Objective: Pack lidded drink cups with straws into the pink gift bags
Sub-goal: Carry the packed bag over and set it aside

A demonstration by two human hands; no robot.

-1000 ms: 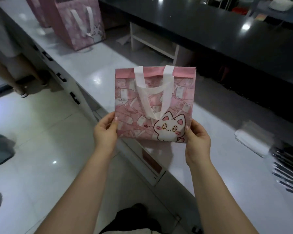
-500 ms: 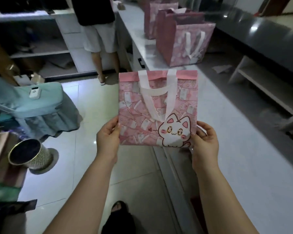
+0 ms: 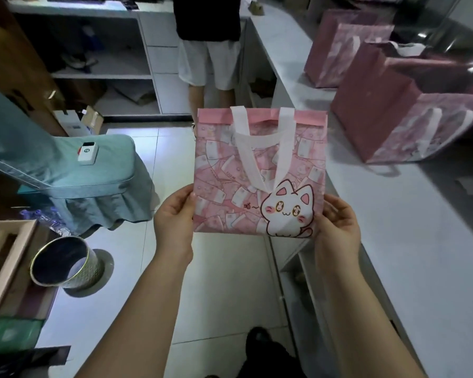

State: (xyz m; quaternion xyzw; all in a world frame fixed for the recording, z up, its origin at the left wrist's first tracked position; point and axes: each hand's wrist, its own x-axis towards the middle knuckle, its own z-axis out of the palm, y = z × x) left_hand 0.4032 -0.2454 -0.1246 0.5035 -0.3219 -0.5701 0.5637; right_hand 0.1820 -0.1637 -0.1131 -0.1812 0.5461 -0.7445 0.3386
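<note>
**Item:** flat pink gift bag (image 3: 260, 173), cat print at its lower right corner, white handles folded down over its face. It was held upright in the air, unopened.

**Grip:** left hand (image 3: 175, 222) pinched the bag's lower left edge. Right hand (image 3: 339, 227) pinched its lower right edge.

**Right of the bag:** white counter (image 3: 421, 241). Two standing gift bags (image 3: 410, 105), opened, were on it, beyond the held one.

**Left of the bag:** teal-covered chair (image 3: 66, 173) with a small white device (image 3: 87, 154) on its seat. A round metal bin (image 3: 66, 263) stood on the floor, nearer the camera.

**Beyond the bag:** a person (image 3: 208, 50) in white shorts, standing.
</note>
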